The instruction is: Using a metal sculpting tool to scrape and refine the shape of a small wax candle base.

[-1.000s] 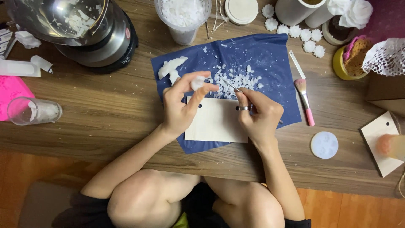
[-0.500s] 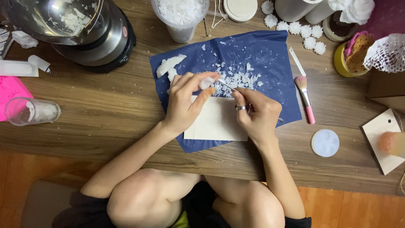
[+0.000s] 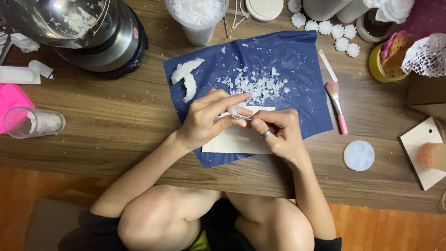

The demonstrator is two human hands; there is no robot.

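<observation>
Over the blue sheet [image 3: 297, 60] and white card [image 3: 232, 142], our left hand [image 3: 206, 118] pinches a small white lump [image 3: 233, 109] between closed fingertips while our right hand [image 3: 278, 132], curled tight, works a thin metal tool [image 3: 241, 117] against it.

Wooden tabletop [image 3: 116, 130] carries the following. Far left: a metal blender base with bowl [image 3: 79, 32], white residue inside. Near left edge: a clear cup [image 3: 32, 123] lying on its side, just beside a pink sheet [image 3: 9, 100]. Top centre: a clear plastic cup of white flakes [image 3: 197, 18], with a round white lid [image 3: 264, 8] near it. Right of the blue sheet: a pink-handled brush [image 3: 337, 107]. Below that: a round pale disc [image 3: 358, 155]. Upper right: small white flower shapes [image 3: 337, 35] and a yellow container [image 3: 383, 65].
</observation>
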